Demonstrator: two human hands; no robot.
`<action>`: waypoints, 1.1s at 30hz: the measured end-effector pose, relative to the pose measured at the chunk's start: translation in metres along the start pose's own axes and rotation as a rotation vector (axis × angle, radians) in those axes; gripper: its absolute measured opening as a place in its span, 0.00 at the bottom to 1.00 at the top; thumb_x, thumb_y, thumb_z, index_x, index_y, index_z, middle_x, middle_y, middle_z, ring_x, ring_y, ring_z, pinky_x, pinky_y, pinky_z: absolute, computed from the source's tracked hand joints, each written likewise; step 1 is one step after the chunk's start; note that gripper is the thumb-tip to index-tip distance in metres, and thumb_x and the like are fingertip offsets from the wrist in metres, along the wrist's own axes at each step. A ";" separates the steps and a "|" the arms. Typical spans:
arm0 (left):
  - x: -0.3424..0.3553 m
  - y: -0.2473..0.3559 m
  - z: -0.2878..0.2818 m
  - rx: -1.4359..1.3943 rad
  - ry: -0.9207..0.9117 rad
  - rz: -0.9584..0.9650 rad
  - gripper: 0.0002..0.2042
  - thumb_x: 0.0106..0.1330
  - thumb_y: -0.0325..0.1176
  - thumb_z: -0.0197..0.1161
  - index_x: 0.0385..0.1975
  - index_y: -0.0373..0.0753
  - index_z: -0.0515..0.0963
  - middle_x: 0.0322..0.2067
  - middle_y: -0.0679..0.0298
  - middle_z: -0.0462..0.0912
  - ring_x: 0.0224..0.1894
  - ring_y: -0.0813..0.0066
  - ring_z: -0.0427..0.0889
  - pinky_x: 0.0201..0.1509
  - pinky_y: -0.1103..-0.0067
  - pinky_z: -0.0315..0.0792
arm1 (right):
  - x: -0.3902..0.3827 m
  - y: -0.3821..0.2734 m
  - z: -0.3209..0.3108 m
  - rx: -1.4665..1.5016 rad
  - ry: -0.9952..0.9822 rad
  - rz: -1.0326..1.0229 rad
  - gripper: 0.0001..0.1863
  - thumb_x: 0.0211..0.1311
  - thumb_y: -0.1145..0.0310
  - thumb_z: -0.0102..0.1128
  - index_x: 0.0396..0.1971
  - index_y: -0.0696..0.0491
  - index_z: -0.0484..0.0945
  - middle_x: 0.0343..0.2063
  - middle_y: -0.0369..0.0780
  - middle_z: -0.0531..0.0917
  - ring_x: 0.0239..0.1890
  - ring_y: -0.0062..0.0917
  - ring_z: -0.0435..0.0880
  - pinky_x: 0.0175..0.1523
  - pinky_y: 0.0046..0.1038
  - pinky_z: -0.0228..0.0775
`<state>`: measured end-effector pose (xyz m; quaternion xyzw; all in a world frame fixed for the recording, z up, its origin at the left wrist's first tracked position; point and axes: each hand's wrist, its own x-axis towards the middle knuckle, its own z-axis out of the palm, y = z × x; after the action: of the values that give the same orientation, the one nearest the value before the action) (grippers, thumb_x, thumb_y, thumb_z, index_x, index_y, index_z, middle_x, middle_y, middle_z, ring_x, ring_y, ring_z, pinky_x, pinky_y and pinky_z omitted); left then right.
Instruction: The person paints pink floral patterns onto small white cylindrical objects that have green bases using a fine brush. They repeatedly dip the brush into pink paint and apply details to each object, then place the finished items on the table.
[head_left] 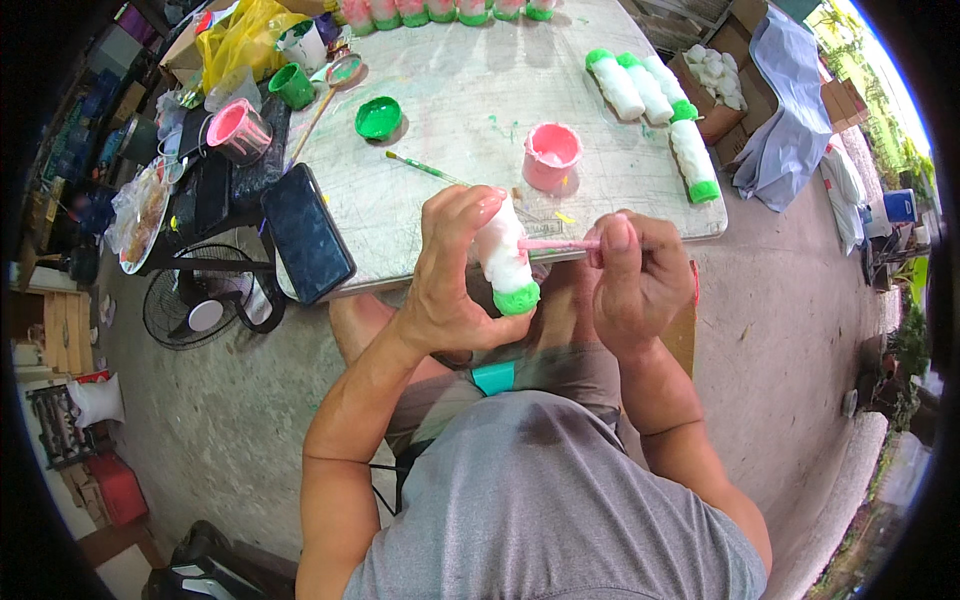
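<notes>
My left hand [455,270] grips a small white figure with a green base [507,265], held over my lap at the near edge of the table [460,110]. A thin paintbrush with a pink handle [555,244] is pinched in my right hand [635,280], and its tip touches the side of the figure. On the table just beyond stands a pink cup of pink paint [551,155]. A green cup of green paint [378,117] sits further left, with a second brush [425,168] lying near it.
Several white figures with green bases [650,90] lie at the table's right, more stand along the far edge [440,12]. A dark phone [306,232] overhangs the left corner. A pink paint tin [238,132], a green cup [292,85], a floor fan [200,305] and cardboard boxes [720,75] surround it.
</notes>
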<state>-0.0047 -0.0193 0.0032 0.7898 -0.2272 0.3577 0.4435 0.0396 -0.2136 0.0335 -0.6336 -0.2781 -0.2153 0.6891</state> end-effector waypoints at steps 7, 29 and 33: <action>-0.002 -0.003 -0.003 0.044 -0.043 0.014 0.55 0.35 0.31 0.79 0.72 0.38 0.59 0.63 0.47 0.71 0.65 0.50 0.70 0.69 0.59 0.67 | -0.004 0.011 0.004 0.053 0.034 0.115 0.06 0.74 0.74 0.64 0.36 0.58 0.78 0.27 0.34 0.83 0.28 0.11 0.75 0.32 0.17 0.68; -0.006 -0.005 -0.004 -0.066 -0.053 -0.035 0.59 0.36 0.28 0.78 0.76 0.40 0.53 0.69 0.47 0.66 0.67 0.59 0.68 0.67 0.69 0.63 | -0.006 0.008 0.003 0.196 0.111 0.213 0.05 0.74 0.74 0.64 0.36 0.57 0.78 0.28 0.35 0.84 0.28 0.11 0.74 0.32 0.18 0.68; -0.012 -0.009 0.002 -0.217 0.019 -0.063 0.58 0.37 0.27 0.77 0.76 0.40 0.53 0.70 0.46 0.64 0.67 0.60 0.69 0.67 0.71 0.62 | -0.008 0.004 0.005 0.034 0.060 0.071 0.05 0.73 0.74 0.65 0.36 0.57 0.78 0.27 0.35 0.83 0.28 0.12 0.75 0.31 0.19 0.68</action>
<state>-0.0058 -0.0159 -0.0116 0.7404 -0.2357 0.3243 0.5396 0.0357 -0.2082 0.0251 -0.6244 -0.2383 -0.2050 0.7150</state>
